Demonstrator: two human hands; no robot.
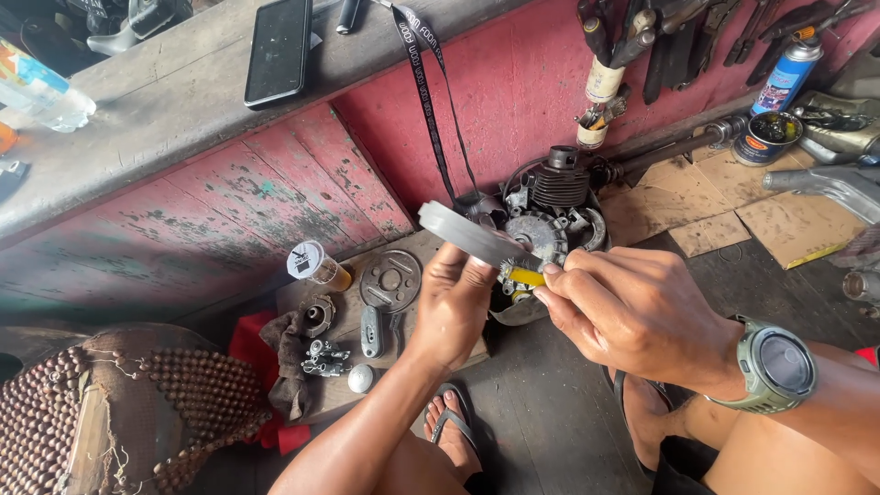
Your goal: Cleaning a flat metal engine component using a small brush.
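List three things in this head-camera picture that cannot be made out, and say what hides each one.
1. The tip of the yellow tool: the right hand and the grey disc cover its ends.
2. The underside of the grey disc: seen edge-on, with the left hand wrapped around it.
3. The hanging tools: cut off by the top edge.

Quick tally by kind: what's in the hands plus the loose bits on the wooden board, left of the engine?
In the hands:
Grey round cover, left hand: 1
Yellow-handled tool, right hand: 1
On the wooden board:
Small capped bottle: 1
Round plate with holes: 1
Small round metal housing: 1
Dark oblong part: 1
Small metal assembly: 1
Shiny dome cap: 1
Total: 8
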